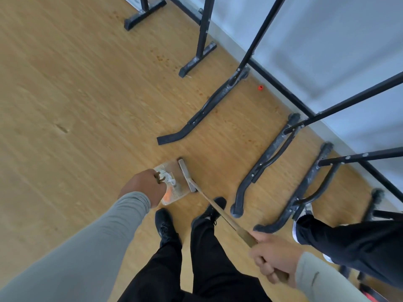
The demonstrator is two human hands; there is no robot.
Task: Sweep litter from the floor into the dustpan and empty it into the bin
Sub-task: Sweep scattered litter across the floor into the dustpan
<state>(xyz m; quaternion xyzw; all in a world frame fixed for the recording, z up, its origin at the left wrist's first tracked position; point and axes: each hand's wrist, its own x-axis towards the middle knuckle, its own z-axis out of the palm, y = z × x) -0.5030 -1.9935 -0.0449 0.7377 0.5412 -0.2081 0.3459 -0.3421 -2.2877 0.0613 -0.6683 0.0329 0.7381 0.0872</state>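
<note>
The left hand point(144, 187) gripped the dark handle of a clear dustpan point(172, 182), fingers curled round it, holding the pan low on the wooden floor point(76, 94) just ahead of the person's black shoes point(165, 223). Inside the pan lay white litter point(170, 178) and an orange scrap point(168, 197) near its rear corner. The broom point(186, 175) had its flat grey head set against the pan's open edge, touching it, and its wooden stick ran back and to the right into the right hand point(271, 258), which was wrapped tightly about the stick's upper end, fingers folded and thumb along the wood. Both arms wore grey sleeves point(87, 247); the legs were in black trousers point(207, 269).

Beyond the broom stood several black metal stands point(209, 110), their curved feet resting on the floor along the foot of a pale wall point(327, 40). A small red object point(260, 87) lay on the floor close to the wall, between two stand feet and well apart from the pan. Brownish specks point(162, 58) dotted the boards near the farther stands. At the right edge another person's black-trousered leg point(349, 243) and white shoe point(294, 232) showed beside a stand foot. No bin was visible.
</note>
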